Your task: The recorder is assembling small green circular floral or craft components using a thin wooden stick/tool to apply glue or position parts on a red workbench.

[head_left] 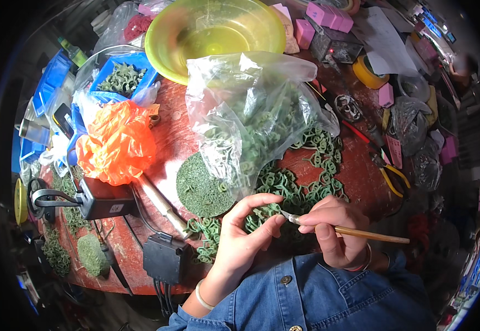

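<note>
Fingers of the left hand (pixel 245 231) are closed in a pinch on a small green ring piece (pixel 270 211), thumb and forefinger meeting at its edge; the right hand (pixel 333 229) is closed around a thin wooden-handled tool (pixel 361 234), whose metal tip points left and touches the piece just beside the left fingertips; the tool's long axis runs nearly level, handle trailing out to the right past the right wrist; the piece sits between the two hands, nearer the left, which carries it; it is dull green, looped like a small open ring, and matches the heap of green rings (pixel 300 182) spread on the red worktop (pixel 168 138) just beyond the fingers; farther beyond lies a clear plastic bag (pixel 251 105) stuffed with the same rings, and past that a yellow bowl (pixel 215 25); to the left of the fingers sit a green round pad (pixel 198 187), an orange bag (pixel 116 140) and a black box (pixel 165 256) with cables
</note>
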